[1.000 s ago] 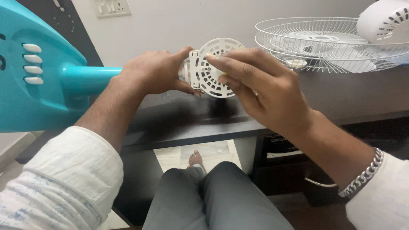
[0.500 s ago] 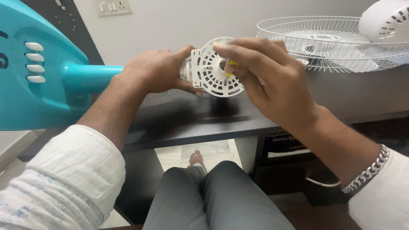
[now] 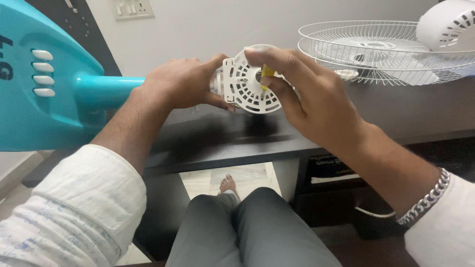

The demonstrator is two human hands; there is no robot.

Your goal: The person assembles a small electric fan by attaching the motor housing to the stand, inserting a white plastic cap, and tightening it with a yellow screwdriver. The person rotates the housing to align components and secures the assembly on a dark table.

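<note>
Left hand [image 3: 180, 84]: wrapped round the neck of the teal fan stand [image 3: 47, 86], steadying it level over the dark table [image 3: 396, 106]
Motor plate [image 3: 250, 81]: round, white, slotted, facing the person
Right hand [image 3: 309, 101]: fingers pinching a small yellow piece [image 3: 267, 72] at the plate's centre, wrist bent inward
Wire guard [image 3: 376, 47]: lying flat, far right

Dark lettering [image 3: 6, 69] marks the turquoise fan base [image 3: 34, 94] at left.

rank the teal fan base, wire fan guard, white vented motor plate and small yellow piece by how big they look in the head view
1. teal fan base, though it sits nearest the camera
2. wire fan guard
3. white vented motor plate
4. small yellow piece, pinched in the right hand
</note>
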